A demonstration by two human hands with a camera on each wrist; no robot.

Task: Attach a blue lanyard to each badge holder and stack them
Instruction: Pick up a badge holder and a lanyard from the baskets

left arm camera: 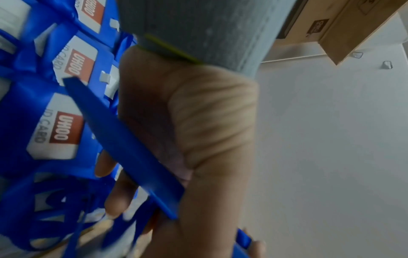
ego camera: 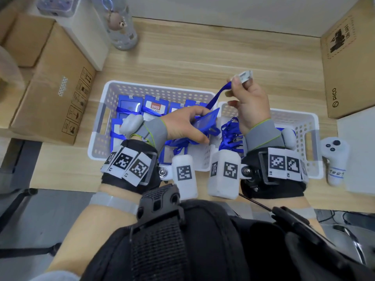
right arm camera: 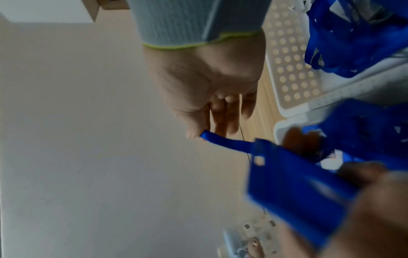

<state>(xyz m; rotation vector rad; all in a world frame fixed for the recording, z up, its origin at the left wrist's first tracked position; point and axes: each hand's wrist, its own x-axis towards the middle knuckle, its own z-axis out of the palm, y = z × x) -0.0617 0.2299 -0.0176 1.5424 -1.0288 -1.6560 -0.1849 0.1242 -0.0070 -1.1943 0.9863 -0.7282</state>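
My left hand (ego camera: 183,126) grips a blue badge holder (ego camera: 206,121) between thumb and fingers, above the gap between the two baskets; its edge shows as the blue badge holder (left arm camera: 123,144) in the left wrist view. My right hand (ego camera: 246,99) is raised and pinches the end of a blue lanyard (ego camera: 218,94) with its pale clip (ego camera: 245,75) sticking up past the fingertips. The strap runs taut from the pinch down to the holder (right arm camera: 293,188). In the right wrist view the lanyard (right arm camera: 225,141) leaves the thumb tip.
The white perforated basket (ego camera: 113,90) on the left holds several blue holders with lanyards. The right basket (ego camera: 304,126) holds a tangle of loose blue lanyards (ego camera: 231,134). Cardboard boxes (ego camera: 54,82) flank the wooden table. A white controller (ego camera: 334,159) lies at the right, a bottle (ego camera: 121,27) stands behind.
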